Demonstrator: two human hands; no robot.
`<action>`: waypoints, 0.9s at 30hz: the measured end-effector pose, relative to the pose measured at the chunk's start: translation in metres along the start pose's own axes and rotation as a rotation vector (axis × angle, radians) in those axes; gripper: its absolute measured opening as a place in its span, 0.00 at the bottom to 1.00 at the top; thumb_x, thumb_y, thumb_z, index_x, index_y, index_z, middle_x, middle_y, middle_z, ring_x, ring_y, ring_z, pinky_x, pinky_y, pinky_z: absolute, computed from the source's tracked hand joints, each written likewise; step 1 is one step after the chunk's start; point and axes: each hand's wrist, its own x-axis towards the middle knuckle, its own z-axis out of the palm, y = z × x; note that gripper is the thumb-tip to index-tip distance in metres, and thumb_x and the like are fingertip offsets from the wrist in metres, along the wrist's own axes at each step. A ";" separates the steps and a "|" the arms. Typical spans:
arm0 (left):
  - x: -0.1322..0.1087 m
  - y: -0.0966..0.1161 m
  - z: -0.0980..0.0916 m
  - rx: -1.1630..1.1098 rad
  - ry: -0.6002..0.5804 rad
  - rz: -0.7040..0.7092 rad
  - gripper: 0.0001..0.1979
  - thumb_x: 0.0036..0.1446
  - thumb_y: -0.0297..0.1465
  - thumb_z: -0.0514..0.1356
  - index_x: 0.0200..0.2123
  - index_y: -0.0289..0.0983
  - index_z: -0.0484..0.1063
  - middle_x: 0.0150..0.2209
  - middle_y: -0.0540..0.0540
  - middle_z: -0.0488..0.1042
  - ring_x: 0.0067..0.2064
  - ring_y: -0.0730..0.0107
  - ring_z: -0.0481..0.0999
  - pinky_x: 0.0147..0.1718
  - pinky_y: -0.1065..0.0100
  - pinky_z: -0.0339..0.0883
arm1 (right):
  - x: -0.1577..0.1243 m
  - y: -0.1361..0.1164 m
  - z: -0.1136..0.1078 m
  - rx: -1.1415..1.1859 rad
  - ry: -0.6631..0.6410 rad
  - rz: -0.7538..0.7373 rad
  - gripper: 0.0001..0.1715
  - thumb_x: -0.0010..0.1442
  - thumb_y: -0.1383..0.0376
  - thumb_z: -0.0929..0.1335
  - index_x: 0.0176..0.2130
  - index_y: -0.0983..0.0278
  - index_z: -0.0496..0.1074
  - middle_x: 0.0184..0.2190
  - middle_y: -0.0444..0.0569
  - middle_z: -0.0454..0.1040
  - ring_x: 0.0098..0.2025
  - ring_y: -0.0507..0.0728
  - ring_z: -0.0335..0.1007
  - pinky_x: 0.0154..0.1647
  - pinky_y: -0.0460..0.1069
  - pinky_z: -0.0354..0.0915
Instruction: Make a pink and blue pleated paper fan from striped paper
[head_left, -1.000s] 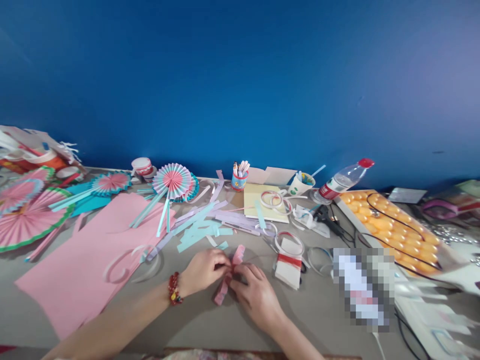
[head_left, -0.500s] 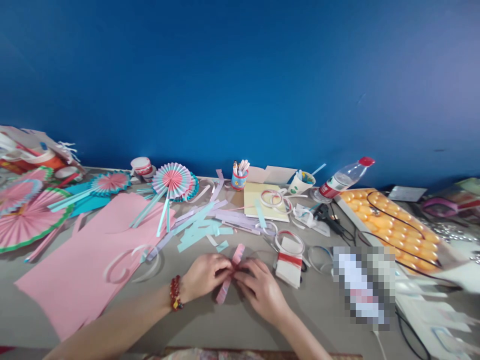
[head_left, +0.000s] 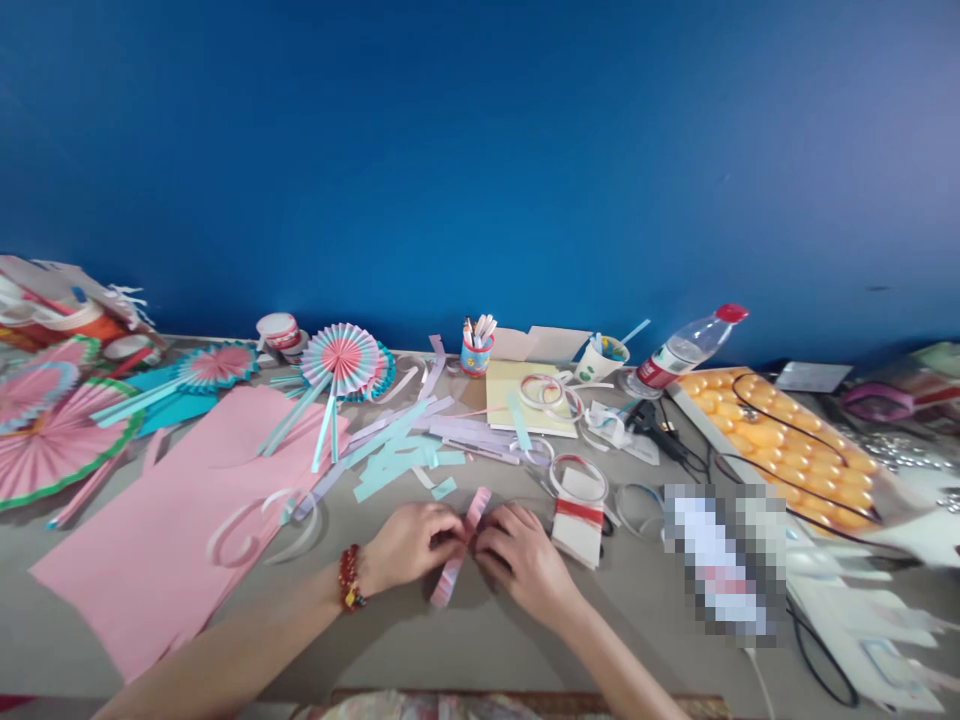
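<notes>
A narrow stack of pleated pink paper (head_left: 448, 582) stands slantwise between my two hands, just above the table. My left hand (head_left: 420, 545) wears a red bead bracelet and is closed, thumb and fingertips pinching the stack near its middle. There, a bit of red like thread shows against the paper. My right hand (head_left: 525, 562) has its fingers curled together on the stack's right side, close to the middle; what they pinch is hidden. Right of that hand lies a white card wound with red thread (head_left: 579, 515).
Large pink paper sheets (head_left: 172, 490) lie at left, near finished pleated paper fans (head_left: 341, 360). Lilac and aqua paper strips (head_left: 401, 460) are scattered ahead. Rolls of tape (head_left: 577, 478), a glue gun (head_left: 660, 430), a plastic bottle (head_left: 686, 355) and a tray of orange balls (head_left: 780, 450) stand rightward.
My right hand has shifted slightly right, opening a small gap from the pleated paper's middle. My left hand and the paper have hardly moved.
</notes>
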 end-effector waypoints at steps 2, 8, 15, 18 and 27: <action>0.000 -0.001 0.000 0.001 0.000 0.006 0.04 0.60 0.29 0.60 0.35 0.40 0.77 0.38 0.50 0.79 0.39 0.68 0.78 0.39 0.73 0.65 | 0.002 0.000 -0.001 0.003 0.013 -0.011 0.05 0.65 0.68 0.66 0.35 0.61 0.71 0.37 0.48 0.71 0.41 0.59 0.63 0.45 0.54 0.60; 0.002 -0.001 0.000 -0.003 -0.015 -0.014 0.04 0.60 0.30 0.60 0.35 0.40 0.77 0.37 0.50 0.79 0.39 0.67 0.78 0.39 0.72 0.66 | 0.006 -0.006 0.002 -0.008 0.069 -0.026 0.07 0.66 0.69 0.63 0.34 0.62 0.69 0.36 0.49 0.69 0.41 0.59 0.61 0.45 0.54 0.59; 0.003 0.003 0.000 0.062 -0.004 -0.038 0.04 0.60 0.30 0.60 0.35 0.40 0.76 0.38 0.49 0.79 0.38 0.66 0.78 0.38 0.71 0.65 | 0.003 -0.010 0.017 0.016 0.185 0.010 0.07 0.65 0.70 0.62 0.34 0.62 0.66 0.35 0.48 0.68 0.41 0.59 0.61 0.48 0.56 0.58; 0.004 0.005 0.001 0.088 0.004 -0.053 0.04 0.59 0.28 0.60 0.35 0.40 0.75 0.37 0.50 0.79 0.38 0.67 0.78 0.37 0.72 0.65 | 0.001 -0.010 0.018 0.017 0.179 0.001 0.07 0.65 0.70 0.62 0.34 0.62 0.65 0.35 0.49 0.68 0.42 0.59 0.61 0.50 0.57 0.57; 0.002 0.002 0.007 0.148 -0.017 0.008 0.04 0.61 0.27 0.59 0.36 0.40 0.75 0.37 0.51 0.78 0.38 0.69 0.77 0.39 0.73 0.65 | -0.002 -0.008 0.021 0.034 0.200 -0.007 0.08 0.64 0.70 0.61 0.34 0.62 0.65 0.34 0.49 0.69 0.41 0.59 0.63 0.50 0.58 0.59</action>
